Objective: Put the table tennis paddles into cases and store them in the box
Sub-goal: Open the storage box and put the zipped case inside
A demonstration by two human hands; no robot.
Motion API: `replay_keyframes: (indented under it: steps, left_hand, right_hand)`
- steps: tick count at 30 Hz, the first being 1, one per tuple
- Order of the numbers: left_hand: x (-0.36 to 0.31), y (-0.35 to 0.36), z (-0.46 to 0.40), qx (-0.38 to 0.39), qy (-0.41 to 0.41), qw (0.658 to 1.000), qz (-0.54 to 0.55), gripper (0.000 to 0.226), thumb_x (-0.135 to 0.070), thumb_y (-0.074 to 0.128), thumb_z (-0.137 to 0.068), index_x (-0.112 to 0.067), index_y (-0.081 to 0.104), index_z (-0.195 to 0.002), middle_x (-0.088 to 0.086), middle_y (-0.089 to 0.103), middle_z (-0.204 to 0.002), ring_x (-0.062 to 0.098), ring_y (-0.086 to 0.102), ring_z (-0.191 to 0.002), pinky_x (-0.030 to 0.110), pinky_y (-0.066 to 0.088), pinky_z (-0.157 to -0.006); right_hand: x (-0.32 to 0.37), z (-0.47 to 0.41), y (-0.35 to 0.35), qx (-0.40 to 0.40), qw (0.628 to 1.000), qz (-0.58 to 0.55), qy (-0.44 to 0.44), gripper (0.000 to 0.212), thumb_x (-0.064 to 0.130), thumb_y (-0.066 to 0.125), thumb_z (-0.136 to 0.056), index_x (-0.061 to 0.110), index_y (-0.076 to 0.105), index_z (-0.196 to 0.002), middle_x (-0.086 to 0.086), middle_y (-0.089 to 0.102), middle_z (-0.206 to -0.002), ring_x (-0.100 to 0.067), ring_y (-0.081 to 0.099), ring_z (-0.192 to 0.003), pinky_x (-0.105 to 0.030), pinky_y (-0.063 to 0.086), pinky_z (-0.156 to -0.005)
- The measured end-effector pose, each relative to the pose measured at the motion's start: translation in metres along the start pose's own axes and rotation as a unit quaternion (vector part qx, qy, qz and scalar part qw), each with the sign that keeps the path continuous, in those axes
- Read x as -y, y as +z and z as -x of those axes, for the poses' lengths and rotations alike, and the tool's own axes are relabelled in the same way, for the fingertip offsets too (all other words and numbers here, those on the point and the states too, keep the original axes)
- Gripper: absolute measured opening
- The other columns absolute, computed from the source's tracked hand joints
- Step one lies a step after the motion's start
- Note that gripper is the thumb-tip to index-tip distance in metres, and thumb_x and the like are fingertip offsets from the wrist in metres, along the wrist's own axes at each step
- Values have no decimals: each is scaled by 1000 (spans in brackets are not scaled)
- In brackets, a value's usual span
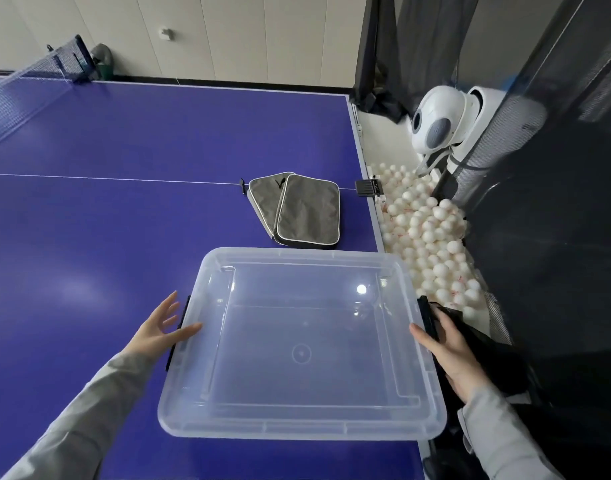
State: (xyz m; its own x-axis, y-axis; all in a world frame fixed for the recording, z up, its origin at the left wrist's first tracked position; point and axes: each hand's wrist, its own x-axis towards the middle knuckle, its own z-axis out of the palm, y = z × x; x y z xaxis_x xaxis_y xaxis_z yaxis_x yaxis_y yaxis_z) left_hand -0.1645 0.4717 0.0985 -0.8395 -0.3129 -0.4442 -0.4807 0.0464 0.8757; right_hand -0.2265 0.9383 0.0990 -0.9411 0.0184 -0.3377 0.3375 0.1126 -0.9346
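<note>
Nearest the camera, a clear, rectangular plastic storage box [302, 344] with its translucent lid [227, 265] on, resting near the right edge of a blue table tennis table [106, 220]. At the box's left side, left hand [158, 329] in a grey sleeve [79, 424], fingers straight and spread, thumb tip on the lid's rim just above a black latch [176, 336]; nothing gripped. At the box's right side, right hand [447, 351], thumb lying along the lid's edge, fingers reaching past a second black latch [427, 315]; whether curled around anything, impossible to tell, with dark fabric [487, 355] behind them.

Just beyond the box's far edge, two flat grey fabric paddle cases [297, 209] with pale piping, overlapping, the right one partly atop the left, zipped edges facing the box; contents not visible. Across the table under them, a thin white centre line [106, 179].

Off the table's right edge, a tray heaped with white table tennis balls [428, 237], and above it a white, rounded ball machine [439, 123] against black netting [539, 202]. Far left, the dark blue table net [37, 72] and its post, before a pale panelled wall [227, 36].
</note>
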Motion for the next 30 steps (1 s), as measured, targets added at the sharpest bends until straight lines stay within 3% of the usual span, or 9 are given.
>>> replay_keyframes:
  steps: [2, 5, 8, 11, 15, 18, 21, 26, 30]
  left_hand:
    - [1, 2, 4, -16, 28, 999, -33, 93, -28, 85, -67, -30, 34, -144, -7, 40, -145, 16, 38, -134, 33, 34, -102]
    - [7, 7, 11, -37, 66, 993, -93, 84, -22, 81, -71, -29, 37, -143, -6, 40, -147, 13, 35, -136, 31, 31, -106]
    - [6, 14, 23, -87, 102, 978, -157, 85, -30, 82, -70, -23, 39, -143, -3, 43, -143, 16, 39, -133, 36, 31, -111]
    - [9, 23, 35, -103, 100, 971, -191, 87, -34, 82, -69, -17, 39, -142, 1, 45, -140, 20, 44, -129, 38, 36, -108]
    - [13, 31, 49, -94, 72, 973, -197, 86, -35, 83, -68, -15, 41, -141, 3, 46, -136, 20, 47, -122, 35, 37, -104]
    - [9, 37, 57, -91, 77, 969, -214, 89, -32, 83, -70, -11, 36, -143, 7, 43, -137, 24, 42, -127, 37, 34, -107]
    - [2, 42, 62, -86, 82, 969, -215, 90, -28, 82, -71, -8, 32, -144, 12, 38, -140, 27, 38, -130, 40, 32, -109]
    - [-8, 35, 67, -59, 94, 972, -207, 81, -24, 83, -70, -10, 42, -138, 10, 40, -137, 23, 38, -126, 38, 33, -108]
    - [-28, 21, 65, -64, 108, 977, -171, 92, -25, 83, -69, -15, 31, -145, -2, 33, -135, 18, 36, -129, 31, 29, -108]
  right_hand:
    - [-3, 3, -1, -34, 997, 59, -19, 66, 25, 72, -82, 27, 40, -140, 9, 54, -128, -8, 52, -119, -25, 41, -95]
    - [-3, 14, 1, -77, 984, 141, -71, 68, 25, 72, -83, 21, 40, -142, 1, 42, -142, -12, 39, -132, -36, 32, -111]
    - [-2, 25, 5, -92, 967, 201, -126, 60, 24, 72, -83, 16, 48, -136, 0, 46, -140, -13, 39, -132, -33, 28, -112]
    - [-3, 35, 11, -75, 953, 254, -145, 55, 24, 73, -81, 11, 53, -131, -1, 50, -133, -17, 42, -128, -38, 32, -112]
    - [-5, 44, 17, -82, 947, 269, -156, 53, 18, 75, -79, 8, 55, -126, 5, 52, -119, -16, 46, -120, -30, 34, -102]
    - [-6, 45, 20, -67, 943, 298, -135, 65, 19, 74, -80, 3, 45, -136, -8, 47, -137, -24, 39, -131, -40, 31, -112]
    - [-3, 44, 23, -60, 943, 302, -129, 69, 16, 75, -80, -3, 42, -137, -20, 43, -141, -32, 36, -135, -46, 28, -114]
    - [4, 47, 24, -57, 950, 278, -129, 73, 10, 77, -77, -3, 40, -139, -19, 42, -143, -30, 35, -136, -41, 27, -115]
    - [25, 43, 29, -79, 958, 234, -149, 74, 3, 78, -74, 1, 41, -137, -18, 44, -141, -30, 40, -132, -39, 30, -111]
